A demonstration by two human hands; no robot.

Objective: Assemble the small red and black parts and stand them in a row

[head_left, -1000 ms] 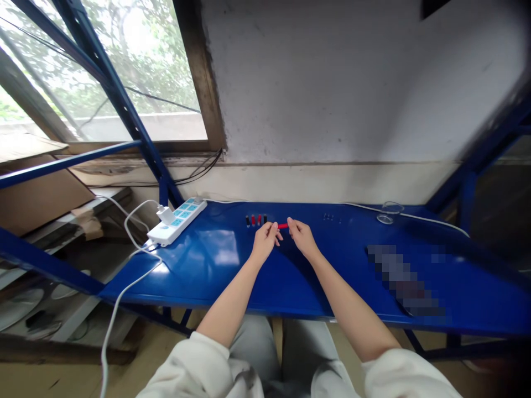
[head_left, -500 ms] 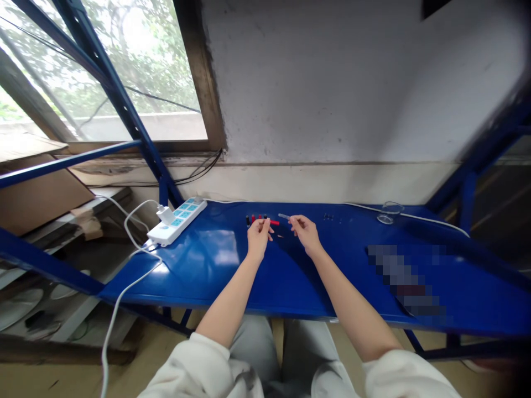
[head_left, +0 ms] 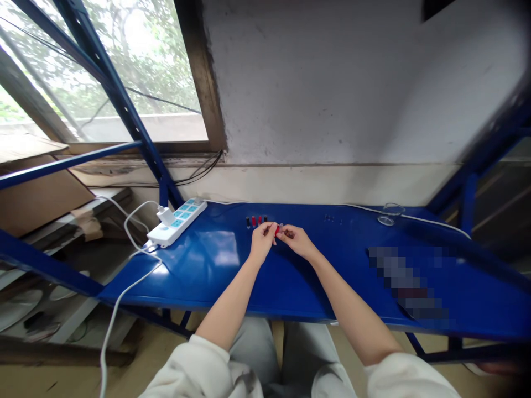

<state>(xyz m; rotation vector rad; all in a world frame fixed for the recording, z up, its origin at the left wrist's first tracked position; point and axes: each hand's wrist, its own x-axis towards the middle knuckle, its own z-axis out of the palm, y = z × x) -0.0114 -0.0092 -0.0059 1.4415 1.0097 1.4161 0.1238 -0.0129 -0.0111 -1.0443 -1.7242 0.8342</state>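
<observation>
We see the left hand closed, thumb and fingers pinching a small, smooth red piece that sits right between the two sets of fingertips. Our right hand meets it there, its fingers drawn together on a small clear piece; they cover most of it, so we cannot tell its full shape or whether it is joined to the red one.

Just beyond the left fingers we find a row of short red and black cylinders, standing apart from one another. Beyond the right hand, off to its right, lie tiny see-through bits, and farther right a clear, rounded, ring-like object near a thin white cord. Well left of the grip rests a long, boxy white power strip. Beneath everything, we have a glossy blue tabletop, smooth enough to mirror pale light.
</observation>
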